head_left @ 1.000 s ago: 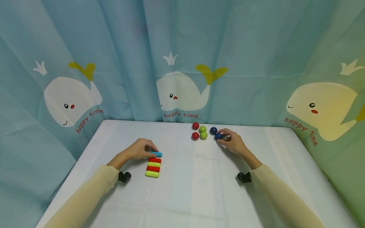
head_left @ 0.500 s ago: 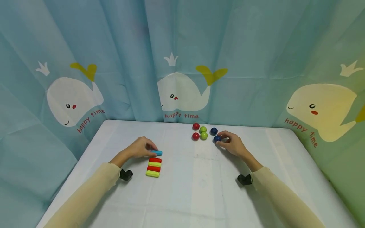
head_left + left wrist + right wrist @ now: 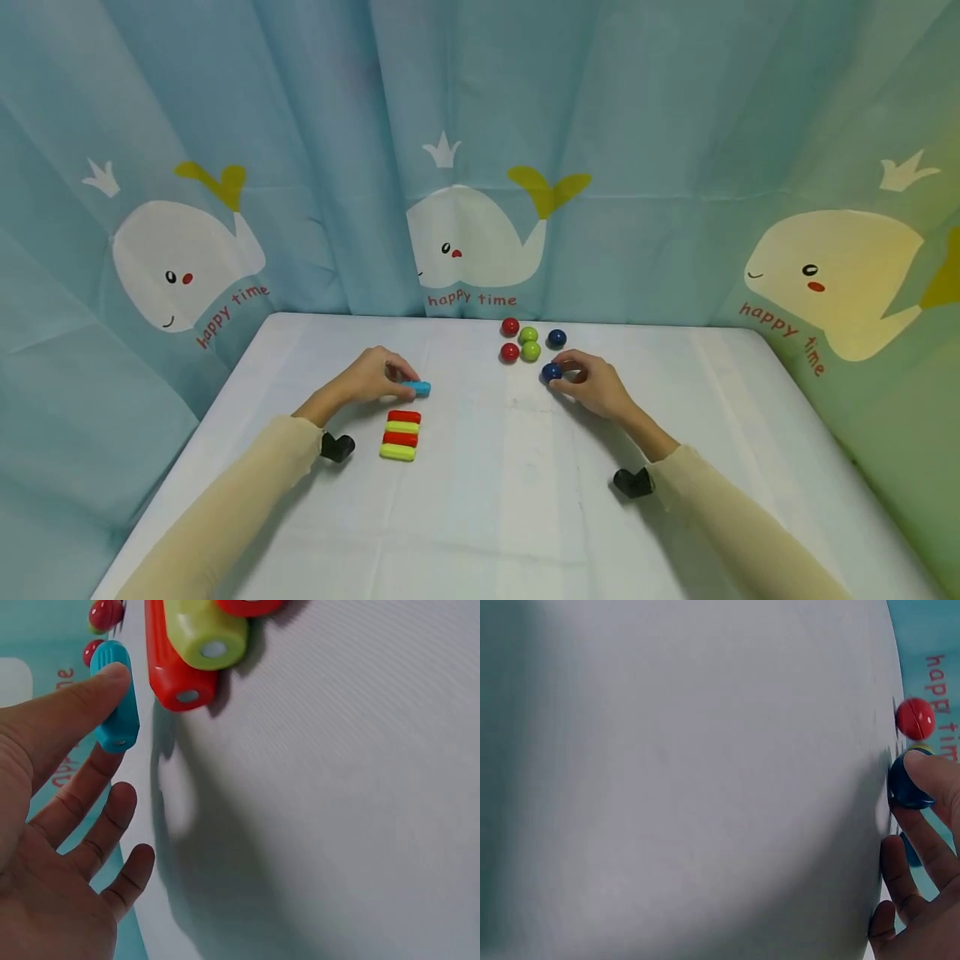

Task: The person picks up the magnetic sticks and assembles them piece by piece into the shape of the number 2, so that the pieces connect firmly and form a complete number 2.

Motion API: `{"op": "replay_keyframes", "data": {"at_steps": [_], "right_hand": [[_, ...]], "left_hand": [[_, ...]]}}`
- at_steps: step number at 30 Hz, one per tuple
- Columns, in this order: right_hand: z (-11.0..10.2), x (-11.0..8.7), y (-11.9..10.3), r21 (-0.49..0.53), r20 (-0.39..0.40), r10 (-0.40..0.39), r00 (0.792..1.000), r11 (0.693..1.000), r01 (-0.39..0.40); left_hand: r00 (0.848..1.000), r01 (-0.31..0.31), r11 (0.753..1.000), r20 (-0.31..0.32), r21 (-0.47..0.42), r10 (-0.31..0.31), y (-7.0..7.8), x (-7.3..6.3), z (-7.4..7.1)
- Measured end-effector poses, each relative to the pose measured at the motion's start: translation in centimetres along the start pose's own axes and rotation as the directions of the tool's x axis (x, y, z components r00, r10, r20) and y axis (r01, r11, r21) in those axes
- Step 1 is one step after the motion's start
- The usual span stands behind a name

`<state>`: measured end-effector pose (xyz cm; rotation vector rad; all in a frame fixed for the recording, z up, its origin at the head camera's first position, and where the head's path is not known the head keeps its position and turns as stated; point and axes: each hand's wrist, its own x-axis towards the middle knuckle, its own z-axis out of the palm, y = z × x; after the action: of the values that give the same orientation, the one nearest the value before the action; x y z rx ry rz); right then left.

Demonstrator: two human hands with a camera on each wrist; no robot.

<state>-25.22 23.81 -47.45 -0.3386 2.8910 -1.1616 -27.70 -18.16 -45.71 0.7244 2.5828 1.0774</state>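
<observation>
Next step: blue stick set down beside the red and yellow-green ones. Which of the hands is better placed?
Likely the left hand: it pinches the blue stick just beyond the red and yellow-green sticks. The right hand is farther off, holding a blue ball.

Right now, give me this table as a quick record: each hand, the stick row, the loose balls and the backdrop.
Left hand: pinches a light blue stick, apart from the row
Right hand: pinches a dark blue ball
Stick row: four sticks; far to near red, yellow, red, yellow
Loose balls: two red balls, two green balls, one other blue ball
Backdrop: blue-green curtain printed with white whales
</observation>
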Motion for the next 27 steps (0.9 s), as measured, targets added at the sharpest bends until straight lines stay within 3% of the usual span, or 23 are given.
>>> {"op": "replay_keyframes", "data": {"at_steps": [9,17,27], "right_hand": [[1.7,-0.5,-1.7,0.034,0.028,-0.043,0.999,0.999,0.042],[3.0,-0.8,-2.9,0.073,0.048,-0.059,0.997,0.996,0.056],[3.9,-0.9,-3.6,0.12,0.055,-0.05,0.997,0.992,0.043]], "left_hand": [[1.0,-0.007,1.0,-0.014,0.018,0.008,1.2,1.5,0.3],[1.0,0.0,1.0,0.02,-0.012,0.0,2.6,3.1,1.2],[0.995,-0.069,0.998,0.067,0.001,0.069,4.5,5.3,2.9]]}}
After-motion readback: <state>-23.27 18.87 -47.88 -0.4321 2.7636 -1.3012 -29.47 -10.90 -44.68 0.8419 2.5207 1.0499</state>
